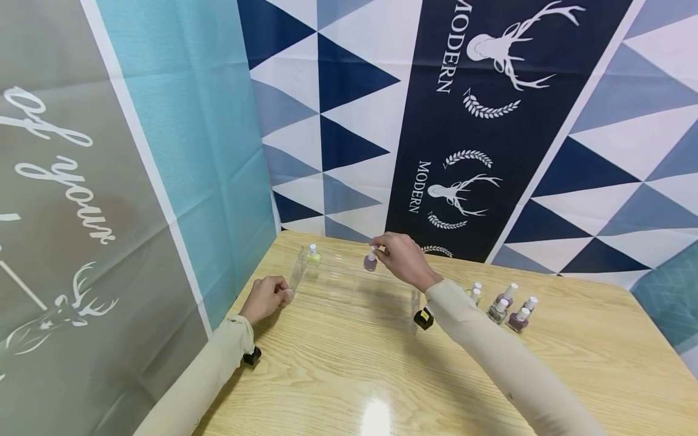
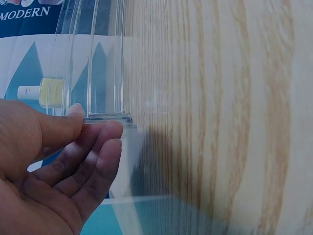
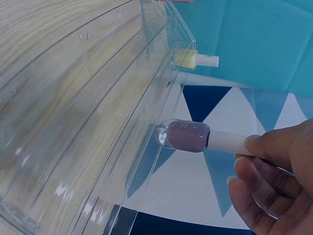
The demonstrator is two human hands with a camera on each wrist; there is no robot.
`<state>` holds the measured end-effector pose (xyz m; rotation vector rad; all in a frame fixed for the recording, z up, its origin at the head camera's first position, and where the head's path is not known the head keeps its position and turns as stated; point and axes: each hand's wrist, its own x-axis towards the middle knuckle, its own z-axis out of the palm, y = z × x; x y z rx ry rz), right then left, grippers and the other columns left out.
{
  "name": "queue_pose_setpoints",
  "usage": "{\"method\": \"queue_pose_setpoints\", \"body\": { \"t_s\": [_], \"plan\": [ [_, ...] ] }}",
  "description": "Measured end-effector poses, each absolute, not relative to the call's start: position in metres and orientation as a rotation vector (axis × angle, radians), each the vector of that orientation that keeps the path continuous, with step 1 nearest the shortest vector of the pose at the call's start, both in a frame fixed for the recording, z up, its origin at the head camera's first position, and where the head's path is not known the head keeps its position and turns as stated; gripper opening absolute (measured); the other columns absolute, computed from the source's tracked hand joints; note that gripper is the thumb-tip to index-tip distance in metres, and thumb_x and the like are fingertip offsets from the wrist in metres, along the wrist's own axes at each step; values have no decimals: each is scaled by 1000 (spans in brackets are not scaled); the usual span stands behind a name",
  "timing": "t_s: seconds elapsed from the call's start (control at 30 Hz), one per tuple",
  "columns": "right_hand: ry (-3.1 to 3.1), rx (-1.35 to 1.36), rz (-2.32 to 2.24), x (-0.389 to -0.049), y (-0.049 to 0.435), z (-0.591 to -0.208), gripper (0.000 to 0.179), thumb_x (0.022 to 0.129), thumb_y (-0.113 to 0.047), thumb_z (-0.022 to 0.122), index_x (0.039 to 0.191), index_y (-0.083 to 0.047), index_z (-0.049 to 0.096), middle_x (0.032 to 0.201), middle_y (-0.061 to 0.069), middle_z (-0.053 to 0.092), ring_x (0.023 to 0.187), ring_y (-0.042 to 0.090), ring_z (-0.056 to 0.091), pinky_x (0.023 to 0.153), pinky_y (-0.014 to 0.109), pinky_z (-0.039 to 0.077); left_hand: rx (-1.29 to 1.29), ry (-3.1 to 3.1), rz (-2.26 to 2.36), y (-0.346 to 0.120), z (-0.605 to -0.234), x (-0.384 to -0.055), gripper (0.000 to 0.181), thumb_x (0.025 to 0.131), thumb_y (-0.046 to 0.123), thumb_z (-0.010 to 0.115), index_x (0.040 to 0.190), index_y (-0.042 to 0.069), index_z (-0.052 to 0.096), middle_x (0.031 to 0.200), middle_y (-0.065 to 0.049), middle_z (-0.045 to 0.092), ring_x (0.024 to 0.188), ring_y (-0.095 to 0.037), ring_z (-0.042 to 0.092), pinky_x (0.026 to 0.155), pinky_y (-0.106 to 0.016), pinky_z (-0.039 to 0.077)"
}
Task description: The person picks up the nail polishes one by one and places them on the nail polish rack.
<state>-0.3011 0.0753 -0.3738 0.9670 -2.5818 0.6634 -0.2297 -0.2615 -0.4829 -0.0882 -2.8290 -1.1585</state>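
A clear stepped display rack (image 1: 349,309) stands on the table. My left hand (image 1: 268,297) is at its left end, thumb and fingertips pinching the end panel in the left wrist view. My right hand (image 1: 402,257) pinches the white cap of a mauve nail polish bottle (image 3: 188,136) between thumb and fingers. That bottle is over the rack's back tier, its base right at the clear ledge in the right wrist view. A yellow nail polish bottle (image 1: 313,254) stands on the back tier near the left end.
Several more nail polish bottles stand to the right of the rack, among them a dark purple bottle (image 1: 518,321) and a greyish bottle (image 1: 498,311); the right forearm partly hides a yellow one. A patterned curtain (image 1: 349,121) hangs behind the wooden table (image 1: 327,375).
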Motion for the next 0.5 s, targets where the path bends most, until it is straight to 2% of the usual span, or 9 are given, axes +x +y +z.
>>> {"method": "queue_pose_setpoints", "body": {
  "t_s": [0.5],
  "plan": [
    [-2613,995,664,-309,62,-380,15,96,-3,71,108,-5,79,107,10,76,80,17,72,70,35,58,-104,-2827,-1122,-262,-482,-227,20,100,10,68,81,10,68,66,-2,66,58,-15,59,58,-33,46]
  ]
}}
